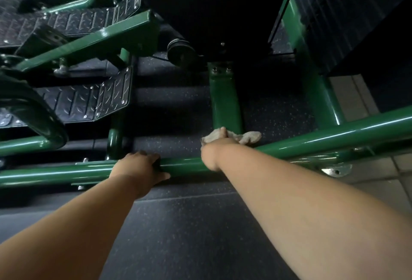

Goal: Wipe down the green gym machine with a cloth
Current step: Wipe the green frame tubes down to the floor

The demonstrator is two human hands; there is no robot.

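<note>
Gripping crumpled beige cloth, right hand on glossy green tube.

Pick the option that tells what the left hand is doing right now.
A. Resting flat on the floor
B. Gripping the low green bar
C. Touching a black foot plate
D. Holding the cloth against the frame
B: the left hand curls over the low green bar with its thumb on the near side, while the cloth is in the right hand further along the frame.
</note>
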